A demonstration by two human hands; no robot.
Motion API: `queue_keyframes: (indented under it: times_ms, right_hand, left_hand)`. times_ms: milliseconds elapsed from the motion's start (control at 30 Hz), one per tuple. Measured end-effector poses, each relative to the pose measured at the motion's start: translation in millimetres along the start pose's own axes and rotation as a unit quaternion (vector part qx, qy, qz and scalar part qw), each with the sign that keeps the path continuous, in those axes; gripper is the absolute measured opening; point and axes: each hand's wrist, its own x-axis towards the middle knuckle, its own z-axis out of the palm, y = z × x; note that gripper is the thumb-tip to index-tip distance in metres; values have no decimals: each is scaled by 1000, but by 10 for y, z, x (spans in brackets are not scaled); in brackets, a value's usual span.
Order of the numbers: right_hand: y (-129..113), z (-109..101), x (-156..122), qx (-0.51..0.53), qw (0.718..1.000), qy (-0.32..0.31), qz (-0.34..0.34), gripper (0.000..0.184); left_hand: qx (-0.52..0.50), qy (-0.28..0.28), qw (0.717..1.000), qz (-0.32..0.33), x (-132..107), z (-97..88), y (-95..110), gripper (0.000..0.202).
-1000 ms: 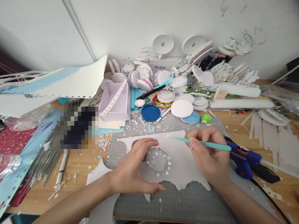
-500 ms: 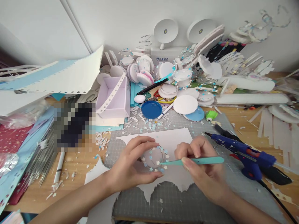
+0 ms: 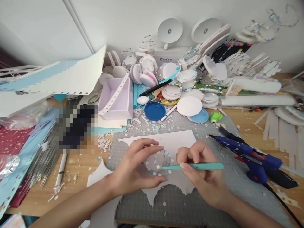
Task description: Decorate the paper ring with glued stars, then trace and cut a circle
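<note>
The left hand (image 3: 134, 167) curves around the star-dotted ring (image 3: 155, 173) over white paper (image 3: 175, 137), apparently steadying it; whether its fingers grip, I cannot tell. The right hand (image 3: 203, 175) pinches tweezers (image 3: 205, 166), tip at the ring, presumably for precision.

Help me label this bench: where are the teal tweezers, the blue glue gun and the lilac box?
Teal tweezers (image 3: 201, 166), head view: the broad rear part.
Blue glue gun (image 3: 242, 149), head view: the body's side.
Lilac box (image 3: 118, 114), head view: the front wall.
</note>
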Motion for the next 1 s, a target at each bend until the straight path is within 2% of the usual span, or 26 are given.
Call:
queue_keyframes:
  times_ms: [767,1000]
  right_hand:
    - [45,-4,-12,-42,999,-6,-8,19]
    - [35,-3,22,-6,1000,-4,18,21]
  left_hand:
    - [11,12,1000,18,-12,3,8,59]
    - [8,10,1000,27,-24,5,-2,63]
